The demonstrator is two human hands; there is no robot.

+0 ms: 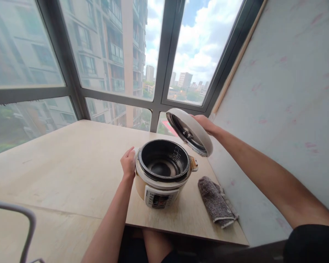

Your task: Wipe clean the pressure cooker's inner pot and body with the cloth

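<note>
A white and beige electric pressure cooker stands upright on the wooden surface, its control panel facing me. Inside sits a dark inner pot with marks on its wall; I see no food in it. My left hand grips the cooker's left side at the handle, its fingers partly hidden. Above and to the right of the opening, my right hand holds the round lid by its top. The lid is tilted, its metal underside turned toward the left, apart from the cooker. Most of the right fingers are behind it.
A folded brown-grey towel lies right of the cooker, near the wall. The pale wooden tabletop reaches back to the windows. At the lower left is a grey metal bar. My legs are beneath the front edge.
</note>
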